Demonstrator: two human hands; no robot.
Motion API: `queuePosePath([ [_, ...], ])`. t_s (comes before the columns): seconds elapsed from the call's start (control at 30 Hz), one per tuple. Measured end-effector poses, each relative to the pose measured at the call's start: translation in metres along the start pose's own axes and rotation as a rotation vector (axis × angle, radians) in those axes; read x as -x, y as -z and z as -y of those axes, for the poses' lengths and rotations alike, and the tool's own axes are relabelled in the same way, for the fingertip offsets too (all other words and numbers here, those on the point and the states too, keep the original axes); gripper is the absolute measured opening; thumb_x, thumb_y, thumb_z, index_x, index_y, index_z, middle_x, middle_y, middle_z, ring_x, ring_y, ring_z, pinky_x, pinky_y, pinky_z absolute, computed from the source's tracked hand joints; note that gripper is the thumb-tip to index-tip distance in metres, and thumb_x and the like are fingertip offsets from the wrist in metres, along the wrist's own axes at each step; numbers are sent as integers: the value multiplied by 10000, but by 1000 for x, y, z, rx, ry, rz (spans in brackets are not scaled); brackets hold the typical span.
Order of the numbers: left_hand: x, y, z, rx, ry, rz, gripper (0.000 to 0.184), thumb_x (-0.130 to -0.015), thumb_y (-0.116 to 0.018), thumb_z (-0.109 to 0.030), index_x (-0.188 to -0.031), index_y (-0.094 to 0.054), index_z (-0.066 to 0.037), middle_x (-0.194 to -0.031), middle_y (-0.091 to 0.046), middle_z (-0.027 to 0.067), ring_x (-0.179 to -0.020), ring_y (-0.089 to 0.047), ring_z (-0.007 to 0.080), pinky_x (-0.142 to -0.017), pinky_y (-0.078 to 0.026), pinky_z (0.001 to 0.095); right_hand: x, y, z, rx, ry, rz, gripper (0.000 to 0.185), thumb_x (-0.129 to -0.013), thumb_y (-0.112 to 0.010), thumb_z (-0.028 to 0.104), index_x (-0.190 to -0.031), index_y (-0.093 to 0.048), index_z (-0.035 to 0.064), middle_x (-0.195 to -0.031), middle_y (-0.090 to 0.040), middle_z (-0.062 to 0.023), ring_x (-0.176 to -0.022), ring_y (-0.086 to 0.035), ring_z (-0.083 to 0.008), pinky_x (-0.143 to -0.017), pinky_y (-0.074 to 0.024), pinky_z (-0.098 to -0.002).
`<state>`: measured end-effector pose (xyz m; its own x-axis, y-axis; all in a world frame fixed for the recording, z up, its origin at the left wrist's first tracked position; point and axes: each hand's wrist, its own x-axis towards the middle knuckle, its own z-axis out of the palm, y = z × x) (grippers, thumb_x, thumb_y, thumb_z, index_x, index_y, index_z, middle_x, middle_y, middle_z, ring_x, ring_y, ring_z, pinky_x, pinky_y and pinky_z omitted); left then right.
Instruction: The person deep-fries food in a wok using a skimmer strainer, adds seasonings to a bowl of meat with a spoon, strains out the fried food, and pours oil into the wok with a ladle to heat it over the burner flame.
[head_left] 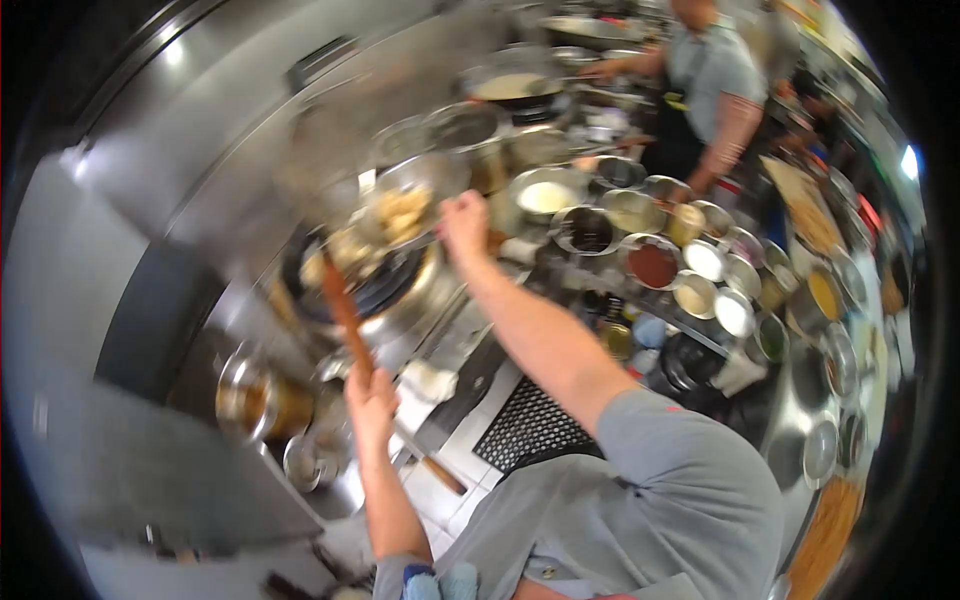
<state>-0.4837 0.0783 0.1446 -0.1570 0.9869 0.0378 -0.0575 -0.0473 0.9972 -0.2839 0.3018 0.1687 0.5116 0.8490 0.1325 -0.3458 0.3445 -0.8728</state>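
Observation:
My left hand is closed around a long reddish-brown wooden handle. The handle runs up toward the burner; blur hides what its far end joins. My right hand is closed at the rim of a metal bowl with pale yellow food pieces in it. The bowl is tilted beside and over a steaming wok area, where more pale food shows. Beneath sits a dark burner ring on the steel stove.
Several pots and bowls of sauces, including a red sauce, crowd the counter at right. A co-worker stands beyond them. A pot of brownish liquid is at lower left. A white cloth lies on the stove's front edge.

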Motion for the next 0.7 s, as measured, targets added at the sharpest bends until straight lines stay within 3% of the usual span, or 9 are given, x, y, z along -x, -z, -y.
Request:
queuePosePath([
  [0.07, -2, -9, -4, 227, 48, -16, 293, -908, -532, -90, -1172, -429, -16, -662, -407, -40, -462, -318, 26, -378, -255, 191, -7, 13, -8, -76, -19, -49, 222, -775, -572, 62, -638, -397, 61, -507, -466, -58, -373, -515, -164, -317, -397, -319],
  [0.13, -8, -12, -2, 362, 39, -17, 294, -909, -531, -72, -1184, -433, -44, -677, -430, -22, -469, -318, 34, -382, -251, 192, 3, 33, 13, -80, -37, -8, 171, -817, -558, 66, -695, -437, 63, -547, -474, -39, -412, -506, -131, -333, -382, -269],
  [0.23, -12, -16, 7, 508, 38, 2, 234, -925, -516, -89, -1141, -448, -30, -733, -445, -1, -541, -343, 53, -448, -306, 197, 15, 81, 43, -254, -154, 7, 138, -782, -550, 45, -692, -448, 67, -577, -473, -25, -420, -473, -111, -323, -317, -249],
  [0.33, -31, -4, 43, 649, 65, 32, 193, -937, -493, -89, -1103, -450, 1, -746, -424, 1, -550, -331, 63, -468, -322, 203, 27, 159, 60, -388, -198, 42, 105, -778, -567, 41, -730, -482, 81, -612, -470, -4, -441, -461, -92, -323, -292, -242],
  [0.43, -50, 9, 78, 844, 146, 49, 179, -950, -468, -85, -1093, -447, 19, -747, -401, 1, -543, -320, 66, -470, -326, 204, 49, 262, 104, -304, -210, -18, 123, -772, -592, 53, -737, -490, 111, -617, -466, 28, -434, -416, -55, -330, -270, -192],
  [0.53, -53, 2, 87, 971, 191, 39, 179, -956, -467, -104, -1092, -456, 13, -731, -385, -3, -534, -311, 68, -475, -327, 194, 83, 376, 162, -104, -199, -204, 100, -769, -603, 68, -834, -541, 112, -662, -518, 24, -438, -418, -37, -328, -270, -179],
  [0.6, -60, -2, 93, 876, 161, 25, 171, -954, -474, -105, -1084, -465, 5, -727, -391, -3, -537, -315, 69, -475, -329, 198, 112, 448, 204, -19, -139, -339, 132, -755, -614, 69, -865, -558, 117, -648, -517, 42, -414, -403, -21, -314, -284, -170],
  [0.7, -65, -12, 92, 950, 182, -14, 160, -936, -507, -85, -1062, -469, 6, -698, -368, -4, -555, -317, 74, -474, -323, 206, 156, 534, 263, 218, 67, -679, 114, -752, -592, 47, -716, -505, 113, -556, -469, 44, -365, -392, -35, -285, -274, -171],
])
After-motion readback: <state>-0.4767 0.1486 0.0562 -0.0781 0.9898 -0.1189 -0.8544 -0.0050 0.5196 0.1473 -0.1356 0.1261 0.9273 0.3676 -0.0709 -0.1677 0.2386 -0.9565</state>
